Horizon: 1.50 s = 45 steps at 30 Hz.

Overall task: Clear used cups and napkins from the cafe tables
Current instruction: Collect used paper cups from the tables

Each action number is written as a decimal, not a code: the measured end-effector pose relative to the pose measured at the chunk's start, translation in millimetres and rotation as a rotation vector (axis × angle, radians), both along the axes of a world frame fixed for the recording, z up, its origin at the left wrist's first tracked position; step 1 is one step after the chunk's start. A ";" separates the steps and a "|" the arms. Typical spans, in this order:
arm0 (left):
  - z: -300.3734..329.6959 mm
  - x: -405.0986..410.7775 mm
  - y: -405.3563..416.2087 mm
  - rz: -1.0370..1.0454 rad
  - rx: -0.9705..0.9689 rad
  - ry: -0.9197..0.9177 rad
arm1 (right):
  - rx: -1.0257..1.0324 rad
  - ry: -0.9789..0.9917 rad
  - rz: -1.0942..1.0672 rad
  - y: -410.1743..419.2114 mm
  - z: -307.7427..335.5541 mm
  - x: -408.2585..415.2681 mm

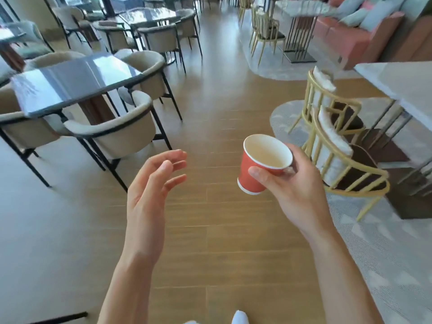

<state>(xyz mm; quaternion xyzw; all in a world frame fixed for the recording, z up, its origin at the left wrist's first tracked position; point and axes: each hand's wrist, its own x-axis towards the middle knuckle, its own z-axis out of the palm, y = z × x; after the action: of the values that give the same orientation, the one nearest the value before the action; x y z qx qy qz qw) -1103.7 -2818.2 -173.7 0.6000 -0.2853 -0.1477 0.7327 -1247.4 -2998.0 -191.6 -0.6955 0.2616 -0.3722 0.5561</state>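
— What do you see from the head camera?

— I see both hands in front of me, over a wooden floor [217, 94]. The right hand [297, 190] grips a red paper cup [254, 169]: the thumb lies on the near side of the cup wall and the other fingers go around the far side. The cup is in the air, tilted a little to the left, and it touches no table. Its inside is white; I cannot tell if some liquid is left in it.

— And the other hand?

— The left hand [149, 190] holds nothing. Its fingers are relaxed and a little spread, pointing toward the cup, but the hand is apart from it.

— What is around?

— On the left stands a dark glossy table [70, 83] with beige armchairs [117, 132] at its edges; one armchair is at its near right corner. On the right I see the edge of a pale table [402, 80], and two gold-framed chairs [339, 160] stand beside it on a grey carpet [385, 253]. Far at the back are more tables and a pink sofa [346, 36] with cushions, all blurred.
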 end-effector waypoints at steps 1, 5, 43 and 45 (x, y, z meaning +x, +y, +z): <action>0.0 16.9 -17.7 0.017 0.000 0.006 | -0.006 0.006 0.014 -20.8 4.3 18.5; -11.5 72.0 -74.0 0.068 -0.026 0.051 | 0.001 0.033 0.057 -79.9 0.7 79.1; 2.0 758.2 -849.3 0.091 0.036 0.059 | -0.065 0.027 0.071 -832.5 19.9 779.8; -1.4 782.0 -890.7 0.058 0.027 0.074 | -0.071 0.040 0.082 -867.3 19.4 809.0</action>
<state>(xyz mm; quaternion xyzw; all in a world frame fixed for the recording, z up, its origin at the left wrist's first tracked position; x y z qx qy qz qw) -321.7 -3708.9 -175.1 0.6118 -0.2384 -0.1521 0.7387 -438.4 -3865.4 -172.2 -0.7323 0.2307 -0.3441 0.5404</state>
